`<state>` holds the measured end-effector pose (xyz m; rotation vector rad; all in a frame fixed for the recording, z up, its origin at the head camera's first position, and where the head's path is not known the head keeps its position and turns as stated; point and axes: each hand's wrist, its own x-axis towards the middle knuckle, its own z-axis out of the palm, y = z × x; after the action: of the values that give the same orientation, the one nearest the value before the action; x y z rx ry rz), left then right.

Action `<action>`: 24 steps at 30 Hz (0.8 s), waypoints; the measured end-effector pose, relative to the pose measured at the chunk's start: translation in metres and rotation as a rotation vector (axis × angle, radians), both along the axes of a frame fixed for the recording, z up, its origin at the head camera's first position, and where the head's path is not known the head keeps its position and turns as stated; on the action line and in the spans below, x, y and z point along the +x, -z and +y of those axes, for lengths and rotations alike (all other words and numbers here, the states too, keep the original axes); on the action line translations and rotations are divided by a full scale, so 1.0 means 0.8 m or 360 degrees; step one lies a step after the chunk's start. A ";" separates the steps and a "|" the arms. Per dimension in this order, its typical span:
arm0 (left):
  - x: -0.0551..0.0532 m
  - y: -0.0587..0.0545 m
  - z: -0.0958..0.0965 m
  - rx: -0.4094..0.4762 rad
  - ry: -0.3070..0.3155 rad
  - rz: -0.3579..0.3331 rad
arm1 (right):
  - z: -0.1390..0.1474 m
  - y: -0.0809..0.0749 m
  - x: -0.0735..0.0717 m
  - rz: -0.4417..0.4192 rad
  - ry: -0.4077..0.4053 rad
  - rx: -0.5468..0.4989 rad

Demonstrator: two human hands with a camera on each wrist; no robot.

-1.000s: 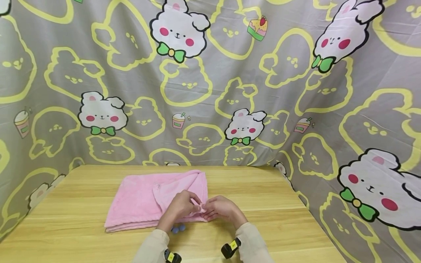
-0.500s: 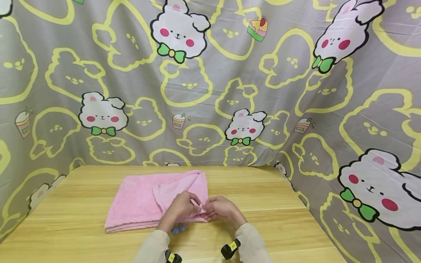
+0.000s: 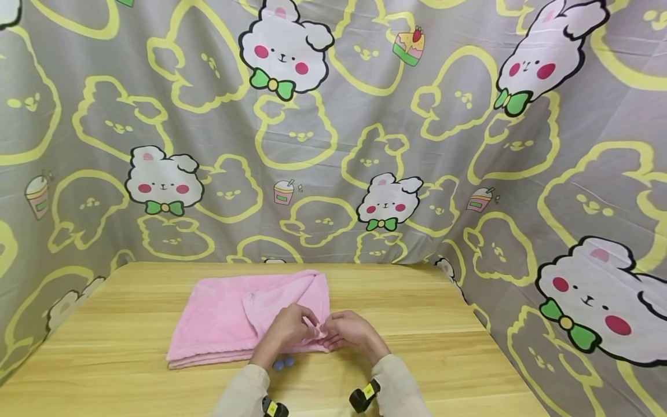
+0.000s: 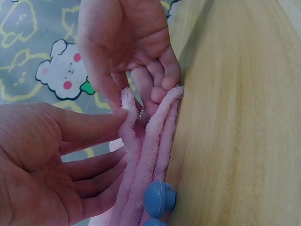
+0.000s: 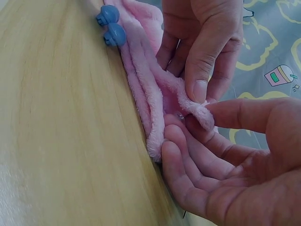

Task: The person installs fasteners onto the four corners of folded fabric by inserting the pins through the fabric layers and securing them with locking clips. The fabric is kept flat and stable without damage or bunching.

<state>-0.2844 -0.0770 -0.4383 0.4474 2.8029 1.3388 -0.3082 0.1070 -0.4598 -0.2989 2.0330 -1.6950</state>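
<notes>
A folded pink plush blanket (image 3: 219,318) lies on the table, its upper layer turned back diagonally. At its near right corner my left hand (image 3: 288,325) pinches the raised edge between thumb and fingers. My right hand (image 3: 350,329) pinches the same corner from the right; its lower fingers curl against the layers beneath, as the right wrist view shows. Between the layers, close to the right fingers, sits a small shiny clear piece (image 5: 180,116), mostly hidden. Two blue mushroom-shaped pieces (image 5: 114,35) rest by the blanket's near edge, beside my left wrist.
The wooden table (image 3: 417,347) extends around the blanket on every side. A grey curtain (image 3: 318,145) printed with rabbits hangs behind it and along both sides. Black wrist cameras (image 3: 365,395) are strapped over the light sleeves.
</notes>
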 end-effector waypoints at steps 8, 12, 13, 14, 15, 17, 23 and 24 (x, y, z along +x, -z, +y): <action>-0.001 0.000 0.000 -0.0011 -0.0006 0.0001 | -0.001 0.003 0.000 0.0008 0.0024 -0.0026; -0.001 0.000 0.000 -0.0029 -0.0022 0.0009 | -0.002 0.001 0.002 0.0029 0.0047 -0.0032; -0.001 0.001 0.000 -0.0031 -0.0024 0.0011 | -0.003 0.001 0.002 0.0036 0.0053 -0.0032; -0.001 0.001 0.001 -0.0031 -0.0028 0.0012 | -0.003 0.001 0.002 0.0034 0.0061 -0.0032; -0.001 0.001 0.001 -0.0030 -0.0029 0.0014 | -0.003 0.001 0.003 0.0038 0.0063 -0.0026; -0.002 0.001 0.001 -0.0025 -0.0023 0.0017 | -0.003 0.001 0.003 0.0042 0.0068 -0.0025; -0.001 0.001 -0.001 0.0001 -0.0011 -0.0011 | -0.003 0.001 0.001 0.0027 0.0061 -0.0048; -0.001 0.001 -0.001 0.0003 -0.0012 -0.0015 | -0.002 0.001 0.001 0.0021 0.0058 -0.0056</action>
<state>-0.2852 -0.0780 -0.4393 0.4302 2.7990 1.3410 -0.3074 0.1052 -0.4605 -0.2869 2.0315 -1.7568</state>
